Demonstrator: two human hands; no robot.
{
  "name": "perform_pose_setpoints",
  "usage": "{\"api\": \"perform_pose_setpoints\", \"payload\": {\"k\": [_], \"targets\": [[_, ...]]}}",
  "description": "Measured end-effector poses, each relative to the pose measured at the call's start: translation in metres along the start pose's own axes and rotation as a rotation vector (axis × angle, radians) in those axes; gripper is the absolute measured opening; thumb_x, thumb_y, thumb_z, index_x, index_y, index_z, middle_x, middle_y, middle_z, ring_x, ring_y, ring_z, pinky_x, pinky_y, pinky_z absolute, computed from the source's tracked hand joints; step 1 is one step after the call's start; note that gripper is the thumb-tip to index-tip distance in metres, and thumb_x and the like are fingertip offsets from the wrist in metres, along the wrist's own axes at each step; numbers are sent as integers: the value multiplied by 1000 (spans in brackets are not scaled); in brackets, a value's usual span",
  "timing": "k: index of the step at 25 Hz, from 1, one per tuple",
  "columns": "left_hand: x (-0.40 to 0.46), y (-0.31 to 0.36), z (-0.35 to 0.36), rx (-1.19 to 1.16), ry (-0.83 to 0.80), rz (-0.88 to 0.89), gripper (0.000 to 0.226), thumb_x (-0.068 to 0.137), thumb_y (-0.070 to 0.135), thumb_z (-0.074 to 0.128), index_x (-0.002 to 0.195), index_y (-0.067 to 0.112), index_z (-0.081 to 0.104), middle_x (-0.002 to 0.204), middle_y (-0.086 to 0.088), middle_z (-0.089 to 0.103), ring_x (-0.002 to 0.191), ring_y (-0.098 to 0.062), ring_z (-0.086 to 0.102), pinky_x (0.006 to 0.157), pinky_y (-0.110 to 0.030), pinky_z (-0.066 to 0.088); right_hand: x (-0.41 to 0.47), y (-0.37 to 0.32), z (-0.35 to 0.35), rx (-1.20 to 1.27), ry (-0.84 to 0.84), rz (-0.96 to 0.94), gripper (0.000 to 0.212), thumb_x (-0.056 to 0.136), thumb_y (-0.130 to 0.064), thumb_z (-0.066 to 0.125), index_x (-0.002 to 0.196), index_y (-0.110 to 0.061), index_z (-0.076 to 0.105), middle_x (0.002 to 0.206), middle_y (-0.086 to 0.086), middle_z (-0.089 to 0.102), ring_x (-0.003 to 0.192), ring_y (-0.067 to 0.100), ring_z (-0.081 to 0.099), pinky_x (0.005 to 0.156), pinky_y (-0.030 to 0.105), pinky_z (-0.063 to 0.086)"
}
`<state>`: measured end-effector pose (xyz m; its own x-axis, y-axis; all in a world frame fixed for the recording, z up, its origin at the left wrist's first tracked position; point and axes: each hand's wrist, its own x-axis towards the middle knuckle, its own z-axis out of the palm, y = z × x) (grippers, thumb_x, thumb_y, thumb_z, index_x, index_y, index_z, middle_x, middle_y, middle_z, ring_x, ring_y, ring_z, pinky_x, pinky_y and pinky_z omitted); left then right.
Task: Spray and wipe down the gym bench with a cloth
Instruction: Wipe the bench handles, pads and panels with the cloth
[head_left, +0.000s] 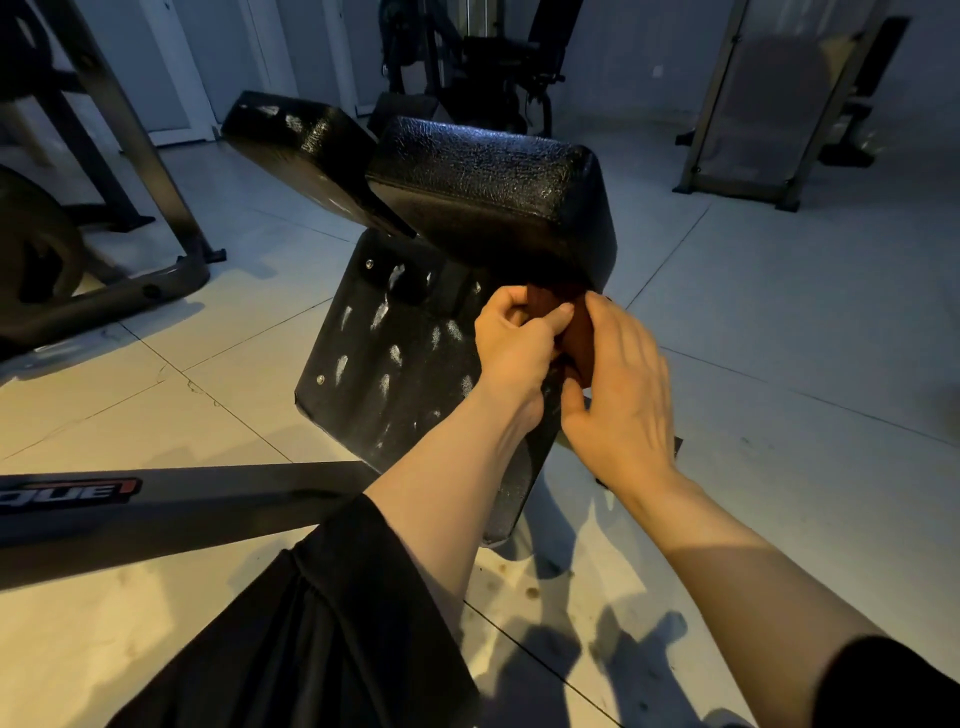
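A gym bench with two black padded cushions (488, 192) stands in the middle of the view, above a black metal footplate (384, 353) with white streaks on it. A dark reddish-brown cloth (574, 332) sits bunched just under the nearer cushion's lower edge. My left hand (514, 348) pinches the cloth between thumb and fingers. My right hand (618, 400) grips the cloth from the right side, its fingers hiding part of it. No spray bottle is in view.
A grey frame bar with a red-edged logo (67, 493) crosses the lower left. A weight rack with a plate (31, 244) stands at the left. More gym machines (493, 67) and a metal frame (748, 104) stand at the back on the pale tiled floor.
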<state>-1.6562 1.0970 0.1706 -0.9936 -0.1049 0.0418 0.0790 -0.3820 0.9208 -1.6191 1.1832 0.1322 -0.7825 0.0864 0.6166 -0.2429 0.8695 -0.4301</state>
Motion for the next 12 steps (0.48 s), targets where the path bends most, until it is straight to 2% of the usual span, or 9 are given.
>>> {"api": "perform_pose_setpoints", "payload": {"k": [4,7,10,12], "targets": [[-19,24,-12,-57,-68,2,20,88,-5,60,106,5,57,88,-6,66,85,-14,66,66,-22,57,-1,-15,-18,2,6,-57,72,84,-18,70,146,-17,34,142,6,46,129,26,42,108,43,38],[-32,42,-18,-40,-87,-47,23,90,-3,58,109,8,52,92,-4,64,84,-11,64,66,-20,57,-2,-31,-25,206,-43,24,72,86,-16,69,147,-23,32,143,3,42,125,22,46,102,37,46],[-43,46,-36,113,-25,-35,25,90,-6,55,107,12,50,94,-6,63,84,-13,63,58,-17,53,-5,-46,-29,346,-176,120,75,81,-7,72,144,-27,36,138,1,43,122,19,47,94,30,50],[-51,46,-55,202,7,-17,28,90,-8,51,107,14,53,100,-10,63,88,-18,62,58,-18,53,-6,-57,-33,604,-343,307,79,76,-2,73,141,-29,38,135,-1,45,117,17,50,83,23,52]]}}
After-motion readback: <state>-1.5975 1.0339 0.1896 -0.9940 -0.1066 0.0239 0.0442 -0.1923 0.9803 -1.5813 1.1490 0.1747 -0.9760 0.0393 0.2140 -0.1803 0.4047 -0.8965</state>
